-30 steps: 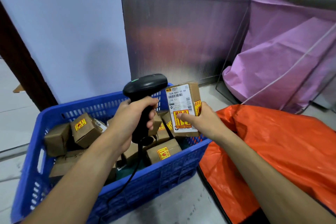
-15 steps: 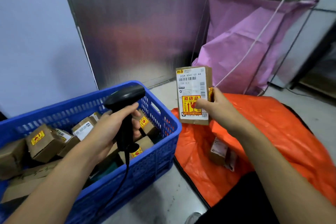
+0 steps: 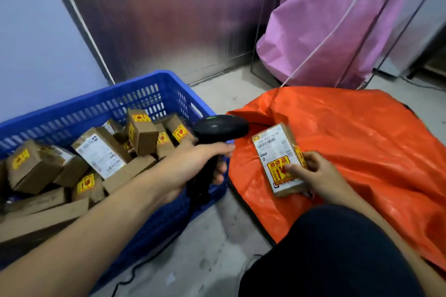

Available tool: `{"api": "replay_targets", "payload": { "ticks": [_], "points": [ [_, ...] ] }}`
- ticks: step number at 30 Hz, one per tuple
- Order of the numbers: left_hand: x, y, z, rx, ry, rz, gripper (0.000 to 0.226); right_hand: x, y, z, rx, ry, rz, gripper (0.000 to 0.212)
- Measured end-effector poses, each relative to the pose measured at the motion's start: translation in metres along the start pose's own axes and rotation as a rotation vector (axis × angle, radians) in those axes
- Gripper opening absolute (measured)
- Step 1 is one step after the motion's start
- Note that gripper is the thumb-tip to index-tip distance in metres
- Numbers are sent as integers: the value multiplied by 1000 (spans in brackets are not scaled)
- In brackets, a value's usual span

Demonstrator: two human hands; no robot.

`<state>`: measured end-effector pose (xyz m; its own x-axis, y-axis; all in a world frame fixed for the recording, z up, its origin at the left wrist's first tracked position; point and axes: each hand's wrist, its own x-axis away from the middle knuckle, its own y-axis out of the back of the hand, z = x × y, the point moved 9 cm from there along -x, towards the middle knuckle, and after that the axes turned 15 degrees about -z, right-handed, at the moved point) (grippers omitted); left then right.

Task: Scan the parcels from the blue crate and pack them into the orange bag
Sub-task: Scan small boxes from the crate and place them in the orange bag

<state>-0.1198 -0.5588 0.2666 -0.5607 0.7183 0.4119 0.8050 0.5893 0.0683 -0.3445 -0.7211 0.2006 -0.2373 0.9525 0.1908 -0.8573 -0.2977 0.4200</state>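
My left hand (image 3: 193, 166) grips the handle of a black barcode scanner (image 3: 220, 126) over the right corner of the blue crate (image 3: 79, 113). Several brown cardboard parcels (image 3: 101, 152) with yellow-and-red stickers lie in the crate. My right hand (image 3: 313, 176) holds one labelled parcel (image 3: 277, 152) low over the opening of the orange bag (image 3: 362, 142), label up, thumb on its yellow sticker. The scanner's head points right, toward that parcel.
A pink bag (image 3: 337, 21) hangs on a wire frame at the back right. A metal panel (image 3: 169, 14) stands behind the crate. My dark-trousered knee (image 3: 337, 253) fills the lower right. The scanner cable (image 3: 135, 275) trails on the concrete floor.
My right hand has lowered the parcel from chest height down onto the orange bag. The view has tilted down and right. The left hand keeps hold of the scanner.
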Motion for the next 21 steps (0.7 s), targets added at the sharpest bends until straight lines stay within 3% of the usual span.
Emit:
{"api": "replay_targets", "payload": {
  "ticks": [6,10,15,18,21],
  "points": [
    [-32,-49,43,-191,-18,80,14,2,-10,-118,-14,-228,-97,41],
    [-61,-75,87,-125,67,30,10,0,0,-170,-109,-420,-153,46],
    [-88,-99,135,-61,180,-15,10,-4,14,-207,-91,-545,-156,68],
    [-96,-102,146,-60,192,-34,11,-9,8,-204,-146,-594,-137,43],
    [-100,-97,152,-34,214,-62,11,-24,-11,-197,-183,-601,-123,41]
  ]
}}
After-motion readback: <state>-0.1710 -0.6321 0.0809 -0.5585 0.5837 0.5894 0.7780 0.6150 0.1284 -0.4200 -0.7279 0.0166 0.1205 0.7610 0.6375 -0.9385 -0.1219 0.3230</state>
